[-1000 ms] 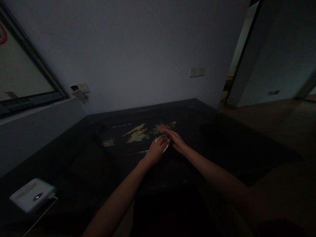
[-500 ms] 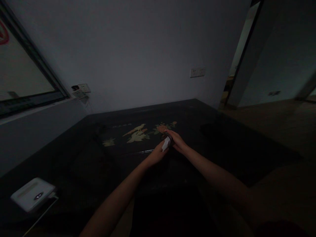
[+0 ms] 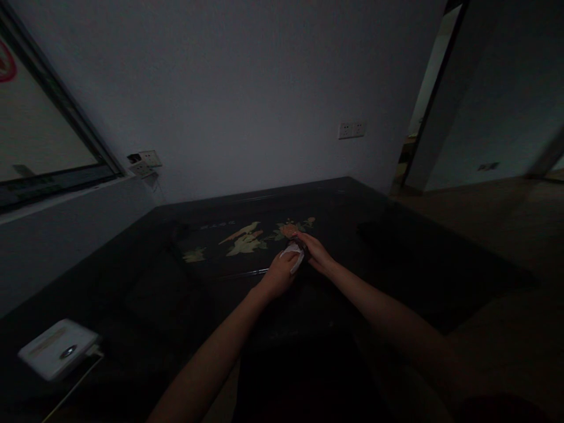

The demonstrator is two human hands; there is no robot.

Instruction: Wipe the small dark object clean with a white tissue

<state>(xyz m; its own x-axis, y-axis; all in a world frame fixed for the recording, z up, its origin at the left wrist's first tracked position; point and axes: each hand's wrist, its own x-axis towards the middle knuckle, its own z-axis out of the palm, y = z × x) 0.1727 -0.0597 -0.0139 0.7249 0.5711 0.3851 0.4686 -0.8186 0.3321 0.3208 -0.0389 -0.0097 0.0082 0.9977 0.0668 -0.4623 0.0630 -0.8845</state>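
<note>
My left hand [image 3: 282, 274] is closed on a thin white cloth or tissue [image 3: 296, 258], pressing it against a small dark object [image 3: 302, 245] with a rounded outline. My right hand [image 3: 316, 251] grips that dark object from the other side, fingers bent round it. Dim light and the fingers hide most of its form, so its kind cannot be made out. Both hands meet above the near part of a dark glossy table [image 3: 176, 305], just in front of a picture of a bird and flowers [image 3: 247, 239] on its top.
A white box-like device [image 3: 59, 349] with a cable stands at the table's left front. Behind the table rises a pale wall with a double socket [image 3: 351, 130]. More sockets [image 3: 147, 161] hang near the window [image 3: 48, 123] at left. A doorway [image 3: 434, 88] opens at right.
My left hand has shifted slightly up, its fingers now over the white cloth or tissue, which looks more spread out. My right hand has hardly moved.
</note>
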